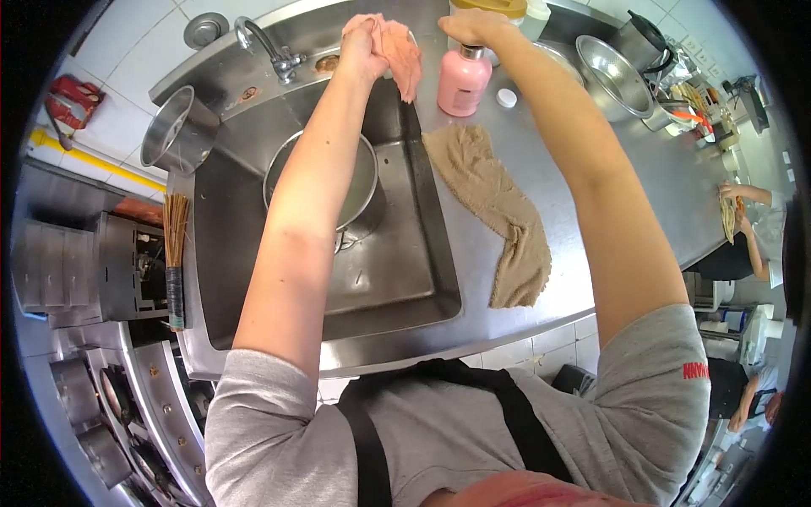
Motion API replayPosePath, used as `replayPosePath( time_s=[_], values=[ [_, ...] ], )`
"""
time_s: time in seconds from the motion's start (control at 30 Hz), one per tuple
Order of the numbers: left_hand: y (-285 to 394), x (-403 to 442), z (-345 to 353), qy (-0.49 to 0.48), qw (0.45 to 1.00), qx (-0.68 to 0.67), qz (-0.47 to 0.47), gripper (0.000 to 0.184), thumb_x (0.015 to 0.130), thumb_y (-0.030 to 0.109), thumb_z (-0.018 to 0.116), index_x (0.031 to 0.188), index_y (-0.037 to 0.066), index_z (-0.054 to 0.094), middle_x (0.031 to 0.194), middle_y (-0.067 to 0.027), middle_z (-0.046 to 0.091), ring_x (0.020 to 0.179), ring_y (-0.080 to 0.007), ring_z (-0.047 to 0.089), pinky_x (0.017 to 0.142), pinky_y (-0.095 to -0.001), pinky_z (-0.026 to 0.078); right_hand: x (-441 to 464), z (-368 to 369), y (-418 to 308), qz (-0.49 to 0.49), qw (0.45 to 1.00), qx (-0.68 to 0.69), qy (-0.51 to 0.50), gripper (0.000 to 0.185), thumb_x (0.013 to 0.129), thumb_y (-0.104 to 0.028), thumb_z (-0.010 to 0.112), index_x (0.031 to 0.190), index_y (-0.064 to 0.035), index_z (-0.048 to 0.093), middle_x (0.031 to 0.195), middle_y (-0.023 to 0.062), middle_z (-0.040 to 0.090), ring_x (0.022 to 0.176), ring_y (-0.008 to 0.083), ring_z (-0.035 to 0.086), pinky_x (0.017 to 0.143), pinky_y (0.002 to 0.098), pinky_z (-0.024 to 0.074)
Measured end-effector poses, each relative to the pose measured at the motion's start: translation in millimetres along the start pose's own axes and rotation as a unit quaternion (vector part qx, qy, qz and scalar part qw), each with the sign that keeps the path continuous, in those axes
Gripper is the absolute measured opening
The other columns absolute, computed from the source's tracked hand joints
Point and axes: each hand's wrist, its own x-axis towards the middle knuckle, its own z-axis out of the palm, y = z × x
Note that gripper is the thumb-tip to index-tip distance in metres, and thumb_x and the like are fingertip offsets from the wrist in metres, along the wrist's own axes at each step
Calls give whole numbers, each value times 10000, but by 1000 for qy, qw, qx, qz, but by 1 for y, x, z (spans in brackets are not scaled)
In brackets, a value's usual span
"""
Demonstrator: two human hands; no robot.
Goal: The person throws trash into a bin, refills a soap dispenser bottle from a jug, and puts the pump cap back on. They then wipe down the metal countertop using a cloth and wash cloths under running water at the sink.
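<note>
My left hand (365, 52) is closed on a pink cloth (400, 61), whose loose end hangs down over the sink's back right corner. Over on the counter, my right hand (475, 29) is closed at the top of a pink bottle (464, 83) with a metallic neck; the fingertips are partly hidden. A small white cap (506, 98) lies beside the bottle. Below them, a brown towel (494, 211) is spread along the sink's right edge. Inside the sink (397, 291) stands a metal pot (365, 190), partly hidden behind my left forearm.
A faucet (274, 55) rises behind the sink. At its left are a metal pot (179, 131) and a bundled stick brush (175, 253). A colander (615, 76) and a yellow-lidded container (498, 7) stand at the back right. Another person's hands (743, 203) work at far right.
</note>
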Motion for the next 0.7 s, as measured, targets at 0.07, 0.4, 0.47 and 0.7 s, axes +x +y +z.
replayPosePath(
  time_s=[0.07, 0.4, 0.47, 0.7],
  values=[
    [8, 5, -7, 16, 999, -35, -4, 216, 895, 150, 309, 824, 78, 500, 833, -48, 571, 836, -204, 544, 810, -409, 430, 4, 0, 5, -41, 999, 6, -13, 255, 672, -117, 457, 834, -13, 625, 897, 211, 587, 859, 325, 554, 740, 398, 428],
    [31, -13, -22, 10, 1000, 21, -9, 186, 884, 146, 338, 850, 78, 507, 850, -57, 567, 852, -221, 543, 822, -413, 420, 14, 22, 8, -33, 999, 36, -24, 410, 789, -289, 270, 877, -10, 557, 953, 190, 575, 890, 330, 537, 751, 413, 402],
    [34, -11, -24, -29, 999, 18, -26, 190, 881, 150, 339, 849, 77, 511, 858, -55, 570, 851, -223, 543, 827, -410, 418, 9, 13, 3, 18, 995, 43, -91, 415, 806, -302, 254, 837, 0, 538, 936, 207, 569, 873, 344, 536, 758, 412, 401],
    [38, 0, -64, -88, 994, -64, -31, 126, 829, 78, 392, 775, 65, 505, 770, -60, 539, 770, -211, 529, 723, -378, 442, 17, 22, 17, 15, 991, 87, -101, 432, 803, -332, 306, 1117, -101, 492, 963, 193, 565, 868, 321, 539, 790, 397, 400]
  ],
)
